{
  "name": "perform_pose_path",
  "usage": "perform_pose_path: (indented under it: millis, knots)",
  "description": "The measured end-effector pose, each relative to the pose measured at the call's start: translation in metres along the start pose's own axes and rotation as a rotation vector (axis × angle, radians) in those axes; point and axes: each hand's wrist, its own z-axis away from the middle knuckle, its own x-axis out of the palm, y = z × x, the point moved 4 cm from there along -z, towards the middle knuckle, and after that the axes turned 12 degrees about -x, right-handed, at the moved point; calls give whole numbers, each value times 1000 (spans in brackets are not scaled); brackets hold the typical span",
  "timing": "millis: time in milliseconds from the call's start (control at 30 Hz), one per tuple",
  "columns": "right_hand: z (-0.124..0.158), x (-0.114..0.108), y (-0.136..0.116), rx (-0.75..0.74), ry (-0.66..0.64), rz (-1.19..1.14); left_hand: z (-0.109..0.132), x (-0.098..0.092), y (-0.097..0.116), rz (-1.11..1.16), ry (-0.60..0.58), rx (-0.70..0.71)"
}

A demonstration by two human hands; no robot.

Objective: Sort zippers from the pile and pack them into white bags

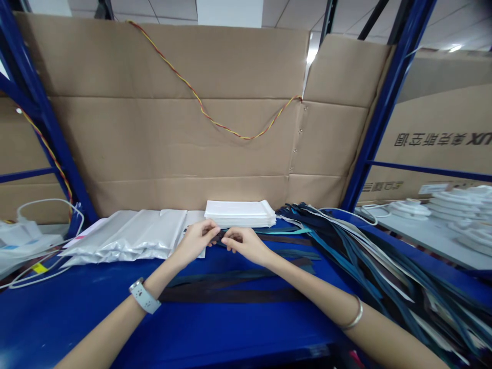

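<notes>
My left hand (197, 240) and my right hand (246, 245) meet near the back of the blue table, fingertips pinched close together. Between them is a small piece of a dark strip (220, 238); its exact kind is hard to make out. Below my hands, long flat brown strips (230, 296) and dark teal strips (215, 278) lie sideways across the table. Right behind my fingers sits a stack of white flat packets or papers (240, 212). My fingers partly hide the held piece.
Clear-wrapped white packs (142, 233) lie at the left. A thick bundle of teal, black and white strips (357, 256) spreads along the right. A cardboard wall (184, 138) stands behind, between blue posts (378, 113). White cables (49, 277) trail at the left edge.
</notes>
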Motion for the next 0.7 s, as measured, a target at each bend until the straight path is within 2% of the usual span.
perform_pose_path:
  millis: [133,233,433,567,633,700]
  knots:
    - [1,10,2,31,36,-164,10,12,14,-264,152,156]
    - [3,11,4,47,81,-215,19,21,21,-371,225,227]
    - [7,5,1,26,136,-7,27,23,19,-701,380,115]
    - [8,6,-12,-1,86,78,27,24,18,-851,347,110]
    - [7,5,-18,-7,50,118,26,25,20,-849,326,125]
    - [4,0,-22,-20,24,208,25,18,24,-783,356,119]
